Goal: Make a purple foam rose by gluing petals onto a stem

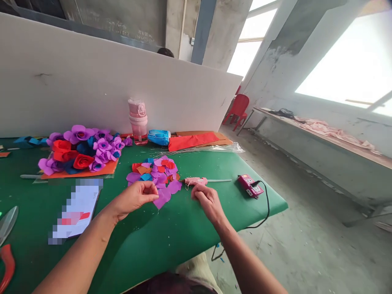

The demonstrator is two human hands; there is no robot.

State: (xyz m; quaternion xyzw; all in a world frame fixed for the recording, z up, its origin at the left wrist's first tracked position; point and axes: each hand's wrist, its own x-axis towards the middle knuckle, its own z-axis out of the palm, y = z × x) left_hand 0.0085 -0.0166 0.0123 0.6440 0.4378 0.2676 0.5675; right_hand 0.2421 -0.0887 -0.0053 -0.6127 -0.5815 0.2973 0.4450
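My left hand (133,200) is closed in a pinch, its fingertips at the edge of a purple paper petal (163,199). Beyond it lies a loose pile of purple, red, orange and blue paper petals (159,173). My right hand (206,200) is closed, with its curled fingers just in front of a pink glue gun (196,181); whatever they hold is hidden. The gun lies on its side, nozzle toward the petals, with a clear glue stick (220,180) jutting from its back.
Finished paper flowers (81,151) are heaped at the left, behind a phone (79,210). Red-handled scissors (6,261) lie at the left edge. A pink bottle (139,122), a blue packet (159,137) and red paper (191,141) line the back. A corded power strip (250,186) sits at the right.
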